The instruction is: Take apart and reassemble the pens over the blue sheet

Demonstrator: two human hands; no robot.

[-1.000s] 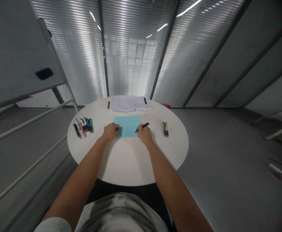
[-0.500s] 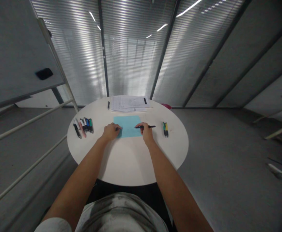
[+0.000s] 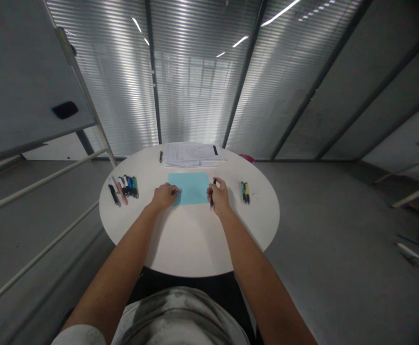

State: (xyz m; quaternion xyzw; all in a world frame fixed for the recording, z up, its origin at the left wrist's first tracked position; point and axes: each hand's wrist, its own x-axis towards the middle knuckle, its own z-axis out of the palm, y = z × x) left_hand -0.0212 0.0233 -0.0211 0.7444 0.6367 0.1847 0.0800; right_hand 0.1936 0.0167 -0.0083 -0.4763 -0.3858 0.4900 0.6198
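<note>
Right hand (image 3: 219,195) grips a pen (image 3: 211,201), its length running near to far, beside the right edge of the sheet (image 3: 193,188), which lies leftward toward the left hand (image 3: 164,195), whose hold I can't make out.

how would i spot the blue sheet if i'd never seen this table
Find the rounded white table, then look between the left hand and the right hand. The light blue sheet lies flat there, its right edge by the dark pen. Its colour sets it apart from the printed white papers beyond it.
</note>
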